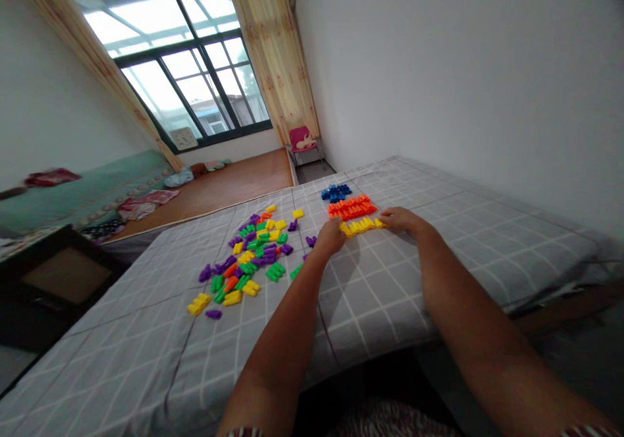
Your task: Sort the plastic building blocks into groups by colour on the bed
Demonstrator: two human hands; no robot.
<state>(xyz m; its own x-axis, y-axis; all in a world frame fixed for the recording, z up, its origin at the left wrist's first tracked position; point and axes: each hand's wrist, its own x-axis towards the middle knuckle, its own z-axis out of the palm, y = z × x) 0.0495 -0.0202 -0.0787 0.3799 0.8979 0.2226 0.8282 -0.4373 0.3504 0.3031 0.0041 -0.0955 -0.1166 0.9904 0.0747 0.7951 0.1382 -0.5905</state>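
Observation:
A row of yellow blocks lies on the grey checked cloth. My left hand is at its left end and my right hand at its right end, with fingers closed on the row from both sides. Just behind it are rows of orange blocks, and beyond those a cluster of blue blocks. Left of my hands spreads a loose scatter of purple, green, yellow and orange blocks, among them a green block and a purple block. A few pieces near my left forearm are partly hidden.
A white wall runs along the right side. A dark cabinet stands at the left edge. Beyond the cloth are a brown mat, a pink chair and a window with curtains.

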